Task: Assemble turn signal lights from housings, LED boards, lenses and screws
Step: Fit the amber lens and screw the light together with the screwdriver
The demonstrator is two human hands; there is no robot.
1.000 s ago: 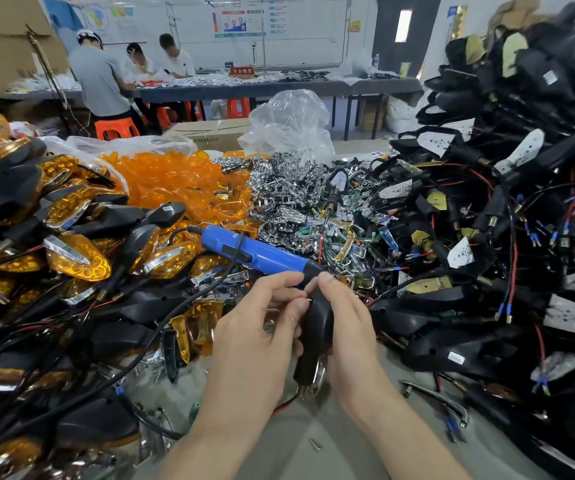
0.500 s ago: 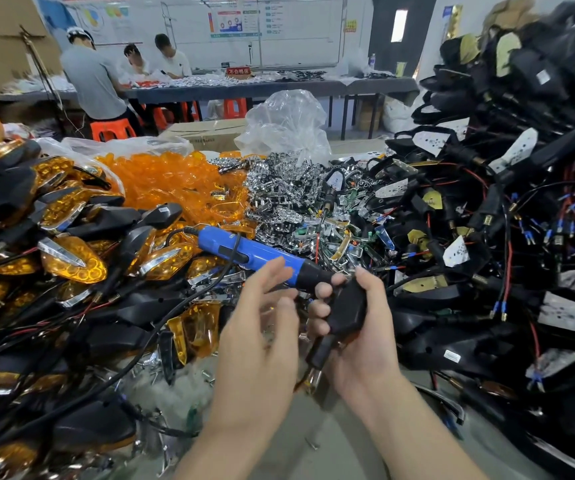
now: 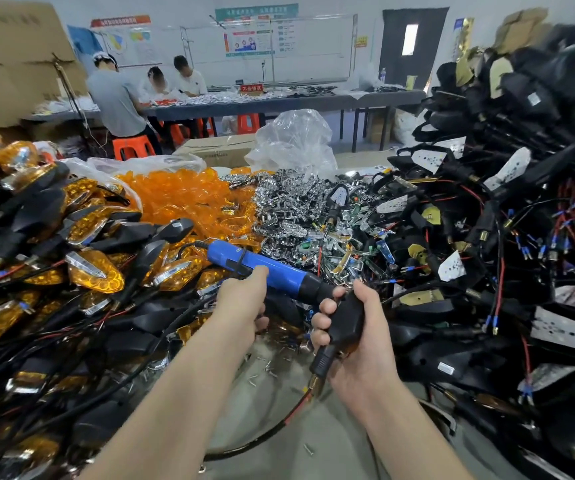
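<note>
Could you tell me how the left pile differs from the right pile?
The left pile carries amber lenses with chrome trim; the right pile shows bare white or yellow plates, no lenses. The left pile lies lower; the right pile towers. Both have black housings and wires.

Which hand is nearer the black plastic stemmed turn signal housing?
Right. The right hand grips the black housing; the left hand is off to its left, forefinger on the blue electric screwdriver.

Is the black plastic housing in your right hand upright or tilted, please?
Tilted: the black plastic housing slants in the right hand, stalk end lowest.
</note>
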